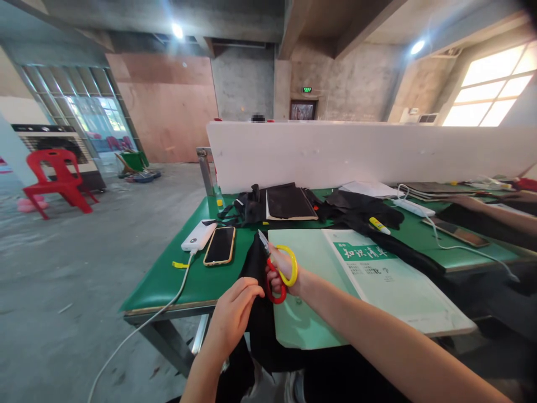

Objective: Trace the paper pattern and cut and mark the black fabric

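My right hand (280,268) grips scissors (287,280) with one yellow and one red handle loop; their blades point up and away over the table. Pinched in my left hand (237,308) is a piece of black fabric (260,322), which hangs over the table's front edge. A pale green book cover (302,313) lies spread beside the fabric, joined to a book (390,280) with a green title band. Black cloth also shows along the far edge of the book.
Left of the fabric lie a phone (220,245) and a white power bank (198,235) with a cable. Behind are a black-covered book (291,201), a glue stick (379,225) and a white partition (335,157). Another person's arm (495,215) rests at the right. A red chair (56,179) stands left.
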Available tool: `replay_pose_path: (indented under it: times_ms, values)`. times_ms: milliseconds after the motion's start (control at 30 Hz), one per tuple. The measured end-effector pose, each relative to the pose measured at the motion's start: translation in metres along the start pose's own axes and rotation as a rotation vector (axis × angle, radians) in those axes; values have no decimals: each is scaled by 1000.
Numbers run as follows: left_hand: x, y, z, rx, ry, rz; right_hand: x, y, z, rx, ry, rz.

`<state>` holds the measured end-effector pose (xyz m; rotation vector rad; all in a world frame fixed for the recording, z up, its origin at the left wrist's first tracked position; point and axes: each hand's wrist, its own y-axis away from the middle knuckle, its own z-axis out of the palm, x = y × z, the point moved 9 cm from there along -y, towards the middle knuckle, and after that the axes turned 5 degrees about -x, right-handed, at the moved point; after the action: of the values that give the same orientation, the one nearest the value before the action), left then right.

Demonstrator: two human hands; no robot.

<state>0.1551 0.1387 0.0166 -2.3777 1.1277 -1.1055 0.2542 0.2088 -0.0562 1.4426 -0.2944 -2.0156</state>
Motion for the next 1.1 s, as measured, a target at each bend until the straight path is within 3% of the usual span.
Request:
replay_pose_path:
  times_ms: [67,167,267,400,533,733,900,1100]
  values:
    - [-4,1,-4,36,11,-16,0,1,-4,2,13,9]
    - [-14,4,-22,238,-19,-69,3,7,-7,-3,17,43]
    - [-32,16,-46,491,-43,-219,12,17,-5,-19,19,128]
    - [-53,32,-60,627,3,-426,30,32,4,-49,52,263]
    - [-55,36,-65,662,9,-452,37,38,10,-60,70,267]
    - [-40,33,-70,676,-31,-326,36,38,18,-101,7,284]
    - [-28,28,-63,585,-32,-197,28,33,23,-71,-4,285]
    - [-18,22,-51,498,-28,-115,15,10,23,-77,18,114]
